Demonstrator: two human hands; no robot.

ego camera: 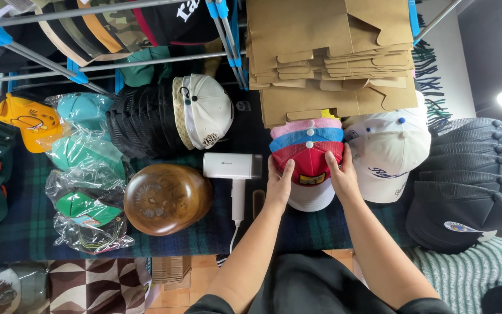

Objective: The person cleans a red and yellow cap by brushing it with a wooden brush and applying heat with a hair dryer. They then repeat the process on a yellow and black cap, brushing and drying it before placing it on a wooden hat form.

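Note:
A red cap with a white brim [309,170] tops a nested row of caps, with a blue cap [306,138] and a pink cap [304,125] behind it. My left hand [278,185] grips the red cap's left side, thumb on its crown. My right hand [341,174] grips its right side. The row lies on a dark plaid cloth [216,229].
A white hand-held steamer [233,168] lies left of my hands, beside a wooden hat block [167,199]. Stacks of white caps [387,151] and dark caps [466,186] sit to the right. Flat cardboard boxes [326,52] pile up behind. Bagged caps [85,174] lie at the left.

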